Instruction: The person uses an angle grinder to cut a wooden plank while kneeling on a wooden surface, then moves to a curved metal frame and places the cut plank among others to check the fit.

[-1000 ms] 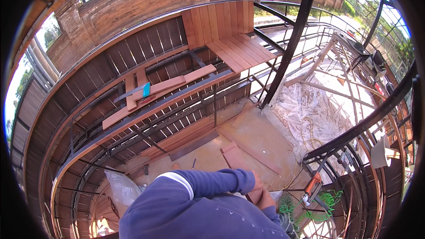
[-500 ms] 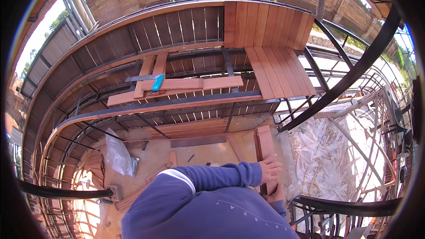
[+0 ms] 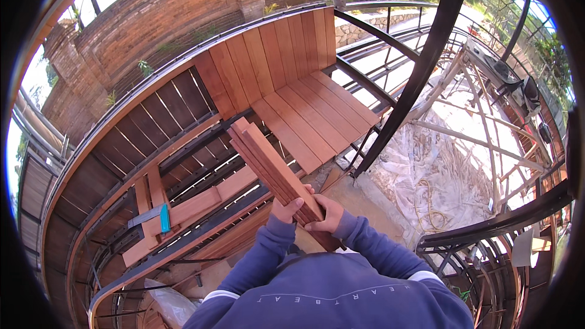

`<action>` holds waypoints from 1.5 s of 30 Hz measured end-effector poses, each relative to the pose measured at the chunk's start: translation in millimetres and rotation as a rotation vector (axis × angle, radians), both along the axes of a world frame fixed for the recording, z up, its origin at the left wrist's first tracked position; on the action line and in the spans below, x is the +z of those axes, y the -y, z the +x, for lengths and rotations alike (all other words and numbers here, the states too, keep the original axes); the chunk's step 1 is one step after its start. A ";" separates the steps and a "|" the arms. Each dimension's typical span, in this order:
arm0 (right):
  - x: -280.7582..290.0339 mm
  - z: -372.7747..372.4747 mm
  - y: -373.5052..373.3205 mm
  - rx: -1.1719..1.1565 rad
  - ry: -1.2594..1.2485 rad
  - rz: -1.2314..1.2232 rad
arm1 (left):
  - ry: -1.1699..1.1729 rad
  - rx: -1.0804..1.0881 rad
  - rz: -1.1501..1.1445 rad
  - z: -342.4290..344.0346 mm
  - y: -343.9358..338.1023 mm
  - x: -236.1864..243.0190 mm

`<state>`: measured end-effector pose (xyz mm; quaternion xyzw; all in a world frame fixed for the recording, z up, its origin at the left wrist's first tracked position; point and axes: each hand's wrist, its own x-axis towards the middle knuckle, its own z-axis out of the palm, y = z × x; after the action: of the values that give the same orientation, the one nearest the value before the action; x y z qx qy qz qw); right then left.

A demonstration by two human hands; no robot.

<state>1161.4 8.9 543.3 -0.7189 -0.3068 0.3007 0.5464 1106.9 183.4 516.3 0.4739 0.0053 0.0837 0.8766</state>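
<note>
Head view shows a long stack of thin, reddish-brown wooden boards (image 3: 275,169) held up in both hands. It slants along the left edge of the flat, reddish-brown wooden slatted seat (image 3: 317,117); I cannot tell if they touch. The left hand (image 3: 287,209) has its fingers clamped on the stack's left side, and the right hand (image 3: 327,214) has its fingers clamped on the right side. To hold it well, squeeze both sides the same, so no board slips out. Both hands grip near one end, so the far end may dip. Mind the grey metal square with a teal handle (image 3: 164,218), left of the seat.
</note>
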 end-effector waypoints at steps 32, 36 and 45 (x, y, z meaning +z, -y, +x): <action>-63.5 536.6 62.9 -0.466 0.428 -0.722 | -0.716 0.886 0.533 108.8 55.0 -11.6; -70.9 544.2 55.9 -0.441 0.398 -0.738 | -0.815 0.905 0.585 106.4 71.9 -13.2; -77.0 554.6 60.0 -0.306 0.426 -0.734 | -0.849 0.855 0.503 118.4 76.4 -22.5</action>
<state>1716.0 -51.1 466.3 -0.9482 -0.1755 0.1504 0.2178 1225.3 107.0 493.8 0.6125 0.5195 0.2291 0.5500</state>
